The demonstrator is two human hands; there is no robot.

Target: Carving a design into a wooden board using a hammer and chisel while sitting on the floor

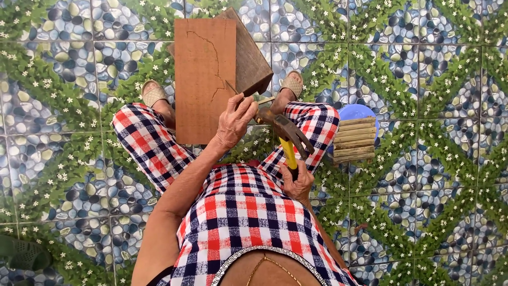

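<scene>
Floor [434,79]: pebble-pattern tiles, the person sits low above it
Board [203,79]: reddish plank, cracked, leaning on a dark block [251,58] between the knees so it stays steady
Hammer [288,135]: claw head, yellow handle, near the board's corner
Left hand [233,122]: fingers pinched on a thin nail [231,87] against the board
Right hand [297,182]: closed around the handle

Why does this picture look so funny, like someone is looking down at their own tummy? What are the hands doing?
The camera sits on the person's head and looks straight down, so you see their checked clothes, legs and sandals over a tiled floor painted with pebbles and leaves. The left hand holds a thin pointed tool, maybe a chisel, against a flat wooden board with a line cut into it. The right hand grips the yellow handle of a hammer. Another wooden block lies under the board, and a small wooden stool stands nearby.
</scene>
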